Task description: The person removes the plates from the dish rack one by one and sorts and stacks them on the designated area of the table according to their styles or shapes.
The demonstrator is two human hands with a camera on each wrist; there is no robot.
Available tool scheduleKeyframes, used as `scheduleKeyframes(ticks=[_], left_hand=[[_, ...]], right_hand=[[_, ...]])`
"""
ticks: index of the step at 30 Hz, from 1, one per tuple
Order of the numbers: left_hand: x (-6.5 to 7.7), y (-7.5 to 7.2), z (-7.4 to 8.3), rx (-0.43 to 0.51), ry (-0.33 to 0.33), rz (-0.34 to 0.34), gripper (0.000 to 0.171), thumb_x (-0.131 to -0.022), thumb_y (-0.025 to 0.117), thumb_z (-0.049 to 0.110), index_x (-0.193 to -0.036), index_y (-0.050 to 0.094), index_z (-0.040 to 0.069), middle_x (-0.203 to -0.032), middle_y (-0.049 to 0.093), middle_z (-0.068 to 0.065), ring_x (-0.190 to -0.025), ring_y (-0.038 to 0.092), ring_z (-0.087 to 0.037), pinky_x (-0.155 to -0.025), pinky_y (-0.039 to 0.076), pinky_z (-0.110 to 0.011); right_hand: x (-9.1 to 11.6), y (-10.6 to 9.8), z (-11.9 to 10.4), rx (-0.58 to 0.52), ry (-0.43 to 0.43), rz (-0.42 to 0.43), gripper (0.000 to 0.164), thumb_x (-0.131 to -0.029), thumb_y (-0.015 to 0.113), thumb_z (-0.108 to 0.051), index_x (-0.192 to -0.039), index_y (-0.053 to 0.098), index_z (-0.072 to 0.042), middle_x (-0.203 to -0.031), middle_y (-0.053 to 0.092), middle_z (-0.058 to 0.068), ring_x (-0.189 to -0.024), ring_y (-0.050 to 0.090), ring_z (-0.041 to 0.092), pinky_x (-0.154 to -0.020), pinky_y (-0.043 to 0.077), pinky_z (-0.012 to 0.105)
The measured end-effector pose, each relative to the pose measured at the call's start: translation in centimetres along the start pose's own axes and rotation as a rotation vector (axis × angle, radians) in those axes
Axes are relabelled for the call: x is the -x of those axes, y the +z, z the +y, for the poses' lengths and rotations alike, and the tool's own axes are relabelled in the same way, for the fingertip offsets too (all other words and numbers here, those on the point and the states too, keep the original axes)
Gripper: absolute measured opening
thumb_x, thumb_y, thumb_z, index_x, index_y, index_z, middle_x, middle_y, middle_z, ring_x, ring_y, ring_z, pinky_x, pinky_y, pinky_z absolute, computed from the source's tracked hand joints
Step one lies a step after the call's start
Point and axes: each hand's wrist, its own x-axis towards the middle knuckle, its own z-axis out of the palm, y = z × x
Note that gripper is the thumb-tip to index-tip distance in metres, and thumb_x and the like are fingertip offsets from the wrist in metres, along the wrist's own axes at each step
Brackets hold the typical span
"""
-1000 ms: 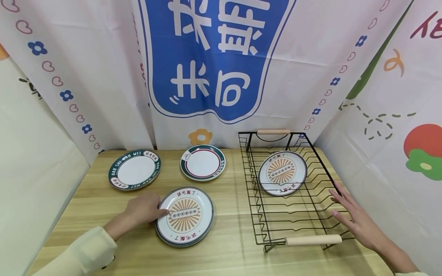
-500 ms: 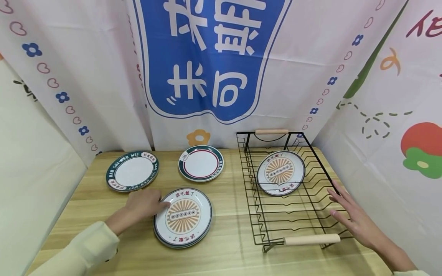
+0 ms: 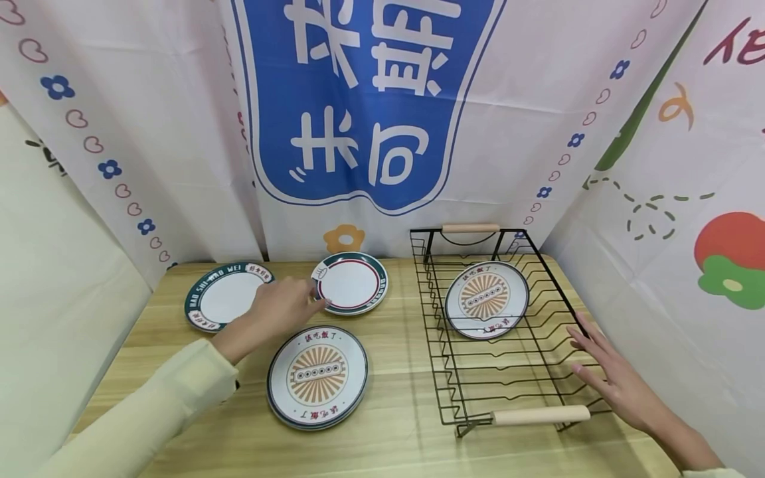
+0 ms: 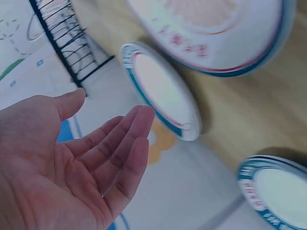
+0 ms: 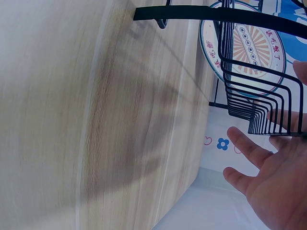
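My left hand [image 3: 283, 305] is held over the table with fingers loosely extended, its fingertips at the near-left rim of a small green-rimmed plate [image 3: 352, 284] in the head view. The left wrist view has its palm bare and that small plate [image 4: 160, 88] beyond the fingertips. Just below this hand lies a stack of white plates [image 3: 317, 378] with an orange sunburst print. On the right, my right hand [image 3: 618, 385] lies along the side rail of a black wire dish rack [image 3: 558, 286], fingers spread. A matching sunburst plate [image 3: 487, 299] leans inside the rack.
Larger green-rimmed plates [image 3: 221, 299] sit at the back left, partly behind the left hand. The rack has pale wooden handles, one at its near end [image 3: 540, 415]. Printed cloth [image 3: 370, 226] hangs behind the wooden table [image 3: 394, 411] and along its sides.
My left hand has left the rim of the sunburst stack and moved up and right to the small green-rimmed plate. The right hand stays at the rack.
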Motion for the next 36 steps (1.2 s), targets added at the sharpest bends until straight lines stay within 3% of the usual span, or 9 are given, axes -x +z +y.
scheduleKeyframes(ticks=[7,14,18,21,29,34,36], left_hand=[[-2.9,-2.0,4.0,-0.018,0.028,0.081,0.048,-0.091,0.06,0.056,-0.115,0.067,0.015,-0.085,0.069,-0.004,-0.07,0.063,-0.022,-0.052,0.046,-0.035],[-5.8,-2.5,9.0,0.039,0.196,0.111,0.052,-0.091,0.058,0.057,-0.124,0.061,0.017,-0.103,0.07,0.0,-0.083,0.067,-0.023,-0.058,0.053,-0.039],[-7.2,-2.5,12.1,0.072,0.271,0.08,0.056,-0.091,0.06,0.056,-0.129,0.058,0.017,-0.119,0.067,0.002,-0.095,0.067,-0.02,-0.068,0.055,-0.036],[-8.2,-2.4,14.0,0.081,0.319,0.064,0.055,-0.091,0.06,0.056,-0.129,0.059,0.016,-0.122,0.066,0.002,-0.101,0.065,-0.018,-0.075,0.055,-0.036],[-10.9,-2.1,17.5,0.094,0.337,-0.023,0.051,-0.092,0.061,0.052,-0.127,0.061,0.016,-0.12,0.066,-0.001,-0.103,0.063,-0.018,-0.084,0.053,-0.036],[-12.6,-1.8,18.9,0.138,0.345,-0.113,0.038,-0.092,0.063,0.047,-0.111,0.066,0.014,-0.094,0.064,0.002,-0.079,0.058,-0.013,-0.066,0.048,-0.03],[-13.1,-1.5,19.5,0.155,0.351,-0.163,0.036,-0.092,0.064,0.045,-0.104,0.065,0.011,-0.08,0.057,0.002,-0.068,0.05,-0.013,-0.059,0.042,-0.028]], right_hand=[[-0.1,0.0,-0.2,-0.013,-0.022,0.015,0.063,-0.095,0.061,-0.01,-0.152,0.034,-0.012,-0.164,0.01,0.003,-0.124,0.037,-0.015,-0.095,0.018,-0.001],[0.0,0.0,-0.1,-0.028,-0.039,0.016,0.064,-0.094,0.062,-0.008,-0.152,0.034,-0.013,-0.164,0.011,0.005,-0.123,0.035,-0.019,-0.092,0.019,-0.004],[0.1,0.0,0.0,-0.036,-0.039,0.01,0.066,-0.094,0.061,-0.007,-0.153,0.032,-0.015,-0.164,0.011,0.005,-0.124,0.033,-0.021,-0.092,0.019,-0.004],[0.0,0.1,-0.1,-0.035,-0.04,0.01,0.065,-0.094,0.061,-0.008,-0.152,0.033,-0.014,-0.164,0.011,0.005,-0.124,0.034,-0.019,-0.092,0.019,-0.004],[0.3,0.3,-0.1,-0.046,-0.035,0.003,0.066,-0.094,0.061,-0.006,-0.153,0.032,-0.015,-0.164,0.012,0.005,-0.125,0.04,-0.011,-0.092,0.02,-0.003],[0.1,0.3,0.0,-0.044,-0.04,0.013,0.065,-0.094,0.06,-0.005,-0.152,0.033,-0.012,-0.164,0.012,0.005,-0.125,0.04,-0.01,-0.092,0.019,-0.003],[0.1,0.2,0.1,-0.045,-0.043,0.011,0.065,-0.094,0.06,-0.005,-0.152,0.033,-0.013,-0.164,0.012,0.005,-0.125,0.04,-0.011,-0.092,0.019,-0.003]])
